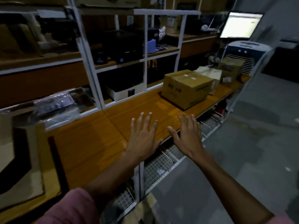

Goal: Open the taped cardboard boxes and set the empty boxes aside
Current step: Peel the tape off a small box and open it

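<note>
A taped brown cardboard box [186, 88] stands shut on the wooden workbench [90, 151], toward its far right. Clear tape runs along its top seam. My left hand [144, 136] hovers over the bench's front edge, fingers spread, holding nothing. My right hand [188, 136] is beside it, just past the bench's edge, also spread and empty. Both hands are well short of the box. An open cardboard box [21, 160] with a dark inside sits at the bench's left end.
White shelving [90, 65] with dark devices lines the back of the bench. A smaller box [229, 70] and flat cardboard lie beyond the taped box. A white cooler [246, 52] and a lit monitor [239, 25] stand far right. Wire baskets [160, 165] hang under the bench; grey floor right.
</note>
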{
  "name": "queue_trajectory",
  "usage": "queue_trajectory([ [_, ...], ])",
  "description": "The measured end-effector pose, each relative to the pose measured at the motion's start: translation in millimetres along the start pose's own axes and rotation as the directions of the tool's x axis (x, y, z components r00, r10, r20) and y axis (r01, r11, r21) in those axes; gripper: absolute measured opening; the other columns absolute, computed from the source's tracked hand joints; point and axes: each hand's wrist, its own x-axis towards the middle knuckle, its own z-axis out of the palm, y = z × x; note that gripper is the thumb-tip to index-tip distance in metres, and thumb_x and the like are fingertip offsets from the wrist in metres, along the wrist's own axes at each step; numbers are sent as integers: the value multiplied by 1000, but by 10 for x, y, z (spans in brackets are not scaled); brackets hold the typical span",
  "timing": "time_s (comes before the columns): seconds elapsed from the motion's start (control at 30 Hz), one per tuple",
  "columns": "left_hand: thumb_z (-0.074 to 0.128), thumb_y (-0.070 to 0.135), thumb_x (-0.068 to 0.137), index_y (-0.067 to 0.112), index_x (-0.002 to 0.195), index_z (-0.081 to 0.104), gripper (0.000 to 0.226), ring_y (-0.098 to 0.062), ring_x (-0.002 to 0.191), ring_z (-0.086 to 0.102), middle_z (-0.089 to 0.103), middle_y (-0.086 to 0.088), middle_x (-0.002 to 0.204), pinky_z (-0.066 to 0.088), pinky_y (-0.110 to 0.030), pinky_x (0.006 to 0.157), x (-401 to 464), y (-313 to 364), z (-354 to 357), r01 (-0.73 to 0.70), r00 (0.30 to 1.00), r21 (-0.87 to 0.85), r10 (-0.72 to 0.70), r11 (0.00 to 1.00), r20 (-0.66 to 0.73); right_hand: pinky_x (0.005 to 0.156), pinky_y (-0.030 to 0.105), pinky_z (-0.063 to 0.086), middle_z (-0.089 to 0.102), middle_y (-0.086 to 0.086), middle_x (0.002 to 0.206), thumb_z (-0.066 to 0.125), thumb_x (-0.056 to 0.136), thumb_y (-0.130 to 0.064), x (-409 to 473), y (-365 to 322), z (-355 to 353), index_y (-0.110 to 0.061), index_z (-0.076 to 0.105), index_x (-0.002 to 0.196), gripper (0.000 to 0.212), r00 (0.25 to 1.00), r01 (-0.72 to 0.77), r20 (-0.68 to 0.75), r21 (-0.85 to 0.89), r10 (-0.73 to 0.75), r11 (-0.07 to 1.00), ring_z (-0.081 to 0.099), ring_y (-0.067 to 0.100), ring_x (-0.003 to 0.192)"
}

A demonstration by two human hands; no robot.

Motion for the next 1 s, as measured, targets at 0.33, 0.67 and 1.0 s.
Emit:
queue_trajectory([
  [0.33,30,67,101,20,161,20,77,-37,157,-9,1,-12,172,-1,-62,123,1640,141,690,-104,993,-59,108,993,57,123,57,11,23,7,165,18,96,-76,1070,785,317,-22,28,155,80,998,-32,46,-95,36,995,5,29,156],
  [0.67,38,49,105,17,162,15,69,-35,157,-7,3,-11,171,2,-58,124,3527,30,1494,-190,964,-145,213,971,159,123,55,8,12,3,170,23,102,-65,2871,1445,813,-22,21,160,72,980,-140,125,-135,157,981,2,23,157],
  [1.0,38,34,106,9,163,8,69,-32,158,-7,-1,-13,172,3,-54,127,4728,189,2021,-274,932,-175,306,946,193,119,65,6,-5,2,171,26,105,-58,3974,2152,1075,-17,11,161,71,920,-318,157,-234,358,919,-11,32,156],
])
